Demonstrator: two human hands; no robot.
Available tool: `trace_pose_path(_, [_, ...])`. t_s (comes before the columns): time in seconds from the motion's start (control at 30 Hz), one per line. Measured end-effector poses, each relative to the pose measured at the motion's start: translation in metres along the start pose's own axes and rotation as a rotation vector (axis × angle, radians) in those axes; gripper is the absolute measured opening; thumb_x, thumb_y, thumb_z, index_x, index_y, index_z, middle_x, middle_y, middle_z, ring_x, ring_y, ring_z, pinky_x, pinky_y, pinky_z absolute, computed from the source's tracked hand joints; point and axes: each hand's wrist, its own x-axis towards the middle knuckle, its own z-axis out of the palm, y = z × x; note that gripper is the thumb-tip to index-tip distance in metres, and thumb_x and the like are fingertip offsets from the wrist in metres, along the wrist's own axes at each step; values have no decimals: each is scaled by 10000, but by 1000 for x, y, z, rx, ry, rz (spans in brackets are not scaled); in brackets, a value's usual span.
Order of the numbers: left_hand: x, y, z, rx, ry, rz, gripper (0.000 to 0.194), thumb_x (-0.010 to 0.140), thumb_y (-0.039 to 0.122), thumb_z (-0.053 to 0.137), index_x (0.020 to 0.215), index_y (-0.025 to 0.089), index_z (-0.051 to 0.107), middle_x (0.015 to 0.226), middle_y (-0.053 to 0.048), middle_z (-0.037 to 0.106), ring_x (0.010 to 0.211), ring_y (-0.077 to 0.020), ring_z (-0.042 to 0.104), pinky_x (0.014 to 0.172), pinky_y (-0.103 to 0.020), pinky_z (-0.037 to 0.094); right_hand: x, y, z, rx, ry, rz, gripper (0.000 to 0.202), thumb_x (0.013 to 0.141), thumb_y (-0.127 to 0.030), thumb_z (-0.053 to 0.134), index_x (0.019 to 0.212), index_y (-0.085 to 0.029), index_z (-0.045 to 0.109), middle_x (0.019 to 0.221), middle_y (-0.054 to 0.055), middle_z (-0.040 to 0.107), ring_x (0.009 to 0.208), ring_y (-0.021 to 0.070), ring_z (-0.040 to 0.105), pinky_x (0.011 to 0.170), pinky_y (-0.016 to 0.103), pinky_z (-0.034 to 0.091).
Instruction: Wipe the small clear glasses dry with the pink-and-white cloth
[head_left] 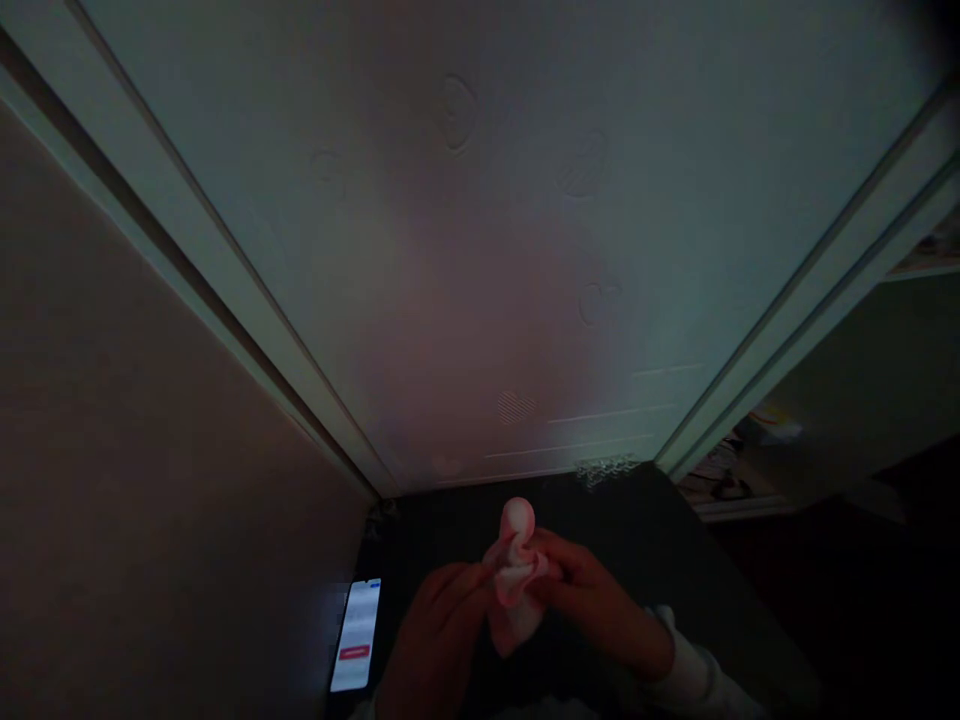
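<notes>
Between my hands, low in the middle of the dim head view, is a small pink and white soft item [517, 575], apparently folded cloth, with a rounded end sticking up and a loose part hanging below. My left hand [442, 625] grips its left side with bent fingers. On the right side, my right hand [589, 595] pinches it between thumb and fingers. A light sleeve covers my right wrist. The item is held above a dark surface [622, 540].
A lit phone [356, 635] lies to the left of my left hand. Ahead rises a pale panel [465, 300] with faint raised shapes. A brown wall or board [150, 450] stands at left. On the right, a shelf [742, 505] holds assorted items.
</notes>
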Motion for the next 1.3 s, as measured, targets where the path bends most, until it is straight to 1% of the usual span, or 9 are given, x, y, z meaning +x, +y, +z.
trace_pose_path(0.13, [1, 3, 0, -44, 8, -2, 254, 951, 269, 396, 1092, 234, 605, 990, -48, 720, 890, -156, 652, 767, -239, 542, -2, -2, 2, 51, 19, 8, 154, 738, -272, 651, 872, -197, 658, 907, 31, 644, 872, 208, 577, 795, 319, 441])
trace_pose_path(0.27, [3, 4, 2, -127, 14, -31, 263, 941, 260, 423, 1164, 259, 562, 1000, -45, 713, 858, -150, 660, 742, -222, 539, -4, 2, 6, 183, 4, 48, 278, 759, -426, 643, 935, -211, 634, 832, 14, 638, 785, 182, 577, 732, 295, 453])
trace_pose_path(0.4, [3, 5, 4, -148, 18, -45, 215, 934, 247, 436, 1089, 250, 585, 971, -35, 711, 840, -138, 656, 723, -201, 533, -3, 9, 14, 251, 106, 57, 360, 694, -506, 686, 868, -194, 639, 771, 0, 608, 688, 150, 535, 641, 255, 431])
trace_pose_path(0.53, [0, 6, 10, -163, -34, -92, 191, 907, 217, 479, 1054, 240, 599, 981, -36, 712, 850, -141, 661, 743, -203, 537, -1, 21, 20, 277, 239, 91, 353, 698, -517, 674, 750, -172, 617, 669, -24, 551, 602, 126, 480, 580, 238, 398])
trace_pose_path(0.7, [-4, 7, 15, -235, -112, -284, 220, 817, 112, 554, 983, 229, 638, 974, -37, 721, 887, -164, 667, 788, -236, 536, -1, 28, 22, 283, 258, 140, 342, 685, -493, 693, 730, -171, 588, 645, -35, 537, 570, 112, 453, 548, 226, 388])
trace_pose_path(0.87, [-4, 9, 14, -364, -109, -477, 247, 726, 86, 617, 912, 234, 685, 943, -29, 740, 851, -182, 680, 767, -245, 530, 0, 26, 19, 283, 206, 110, 310, 687, -457, 700, 752, -174, 592, 641, -34, 542, 559, 111, 456, 530, 221, 384])
trace_pose_path(0.97, [-3, 11, 12, -526, -42, -614, 226, 693, 110, 642, 870, 237, 704, 904, -21, 746, 829, -184, 678, 751, -241, 521, 0, 25, 17, 275, 191, 103, 308, 681, -451, 699, 764, -172, 599, 646, -29, 543, 559, 112, 459, 523, 222, 381])
trace_pose_path(1.13, [0, 11, 16, -983, 88, -941, 192, 599, 124, 704, 773, 206, 698, 646, 22, 707, 569, -134, 625, 562, -206, 497, -3, 19, 19, 193, 193, 93, 254, 679, -399, 692, 757, -170, 618, 647, -25, 543, 567, 121, 467, 532, 233, 388])
trace_pose_path(1.3, [-1, 4, 20, -1270, 263, -1074, 194, 573, 155, 760, 741, 177, 666, 637, 25, 690, 584, -116, 604, 549, -191, 467, -6, 12, 23, -83, 192, -42, 139, 735, -304, 644, 804, -190, 684, 789, 31, 626, 727, 184, 551, 669, 284, 447])
